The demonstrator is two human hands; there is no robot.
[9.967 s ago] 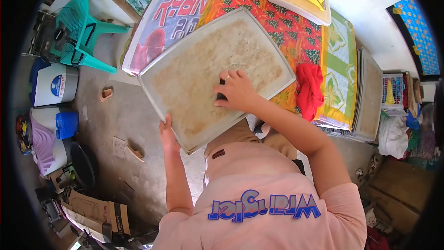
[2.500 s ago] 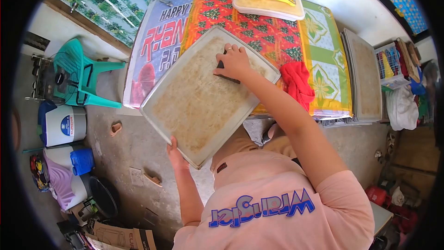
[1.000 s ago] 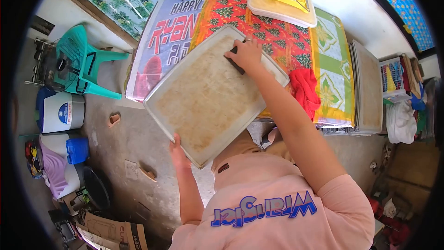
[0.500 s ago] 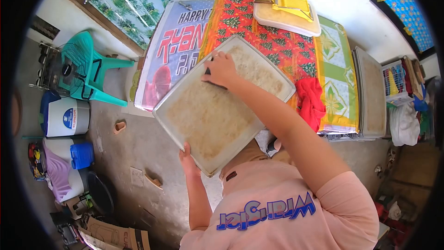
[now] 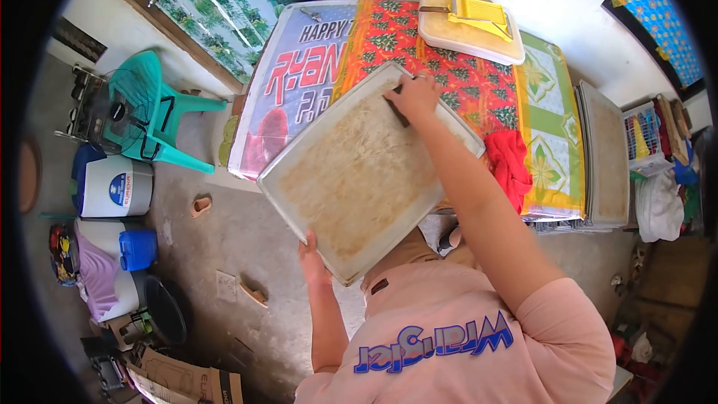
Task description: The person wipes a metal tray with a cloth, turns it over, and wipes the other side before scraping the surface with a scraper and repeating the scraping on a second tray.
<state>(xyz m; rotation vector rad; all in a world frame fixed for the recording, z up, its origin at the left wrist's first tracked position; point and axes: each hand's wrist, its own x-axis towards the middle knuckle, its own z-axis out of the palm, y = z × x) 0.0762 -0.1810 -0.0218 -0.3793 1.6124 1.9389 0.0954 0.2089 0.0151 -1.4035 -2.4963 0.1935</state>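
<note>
A large metal baking tray (image 5: 351,191), browned and stained on its inner face, is held up at a tilt over the near edge of the table. My left hand (image 5: 313,258) grips its lower left rim, thumb on the near side and the other fingers hidden behind. Near the tray's upper right edge, my right hand (image 5: 420,96) is closed around a small dark flat piece (image 5: 396,107), possibly a scraper, pressed against the tray's surface. Beside the tray's right corner lies a crumpled red cloth (image 5: 508,168) on the table.
The table (image 5: 464,93) has a patchwork plastic cover. At its back, a yellow grater-like tool (image 5: 482,15) and a handled tool rest on a lidded container (image 5: 441,36). More trays (image 5: 603,157) stand stacked at right. At left are a green chair (image 5: 168,123) and fan.
My right hand has moved with the dark piece toward the tray's upper right edge. My left hand keeps its grip on the rim. The whole view has shifted slightly.
</note>
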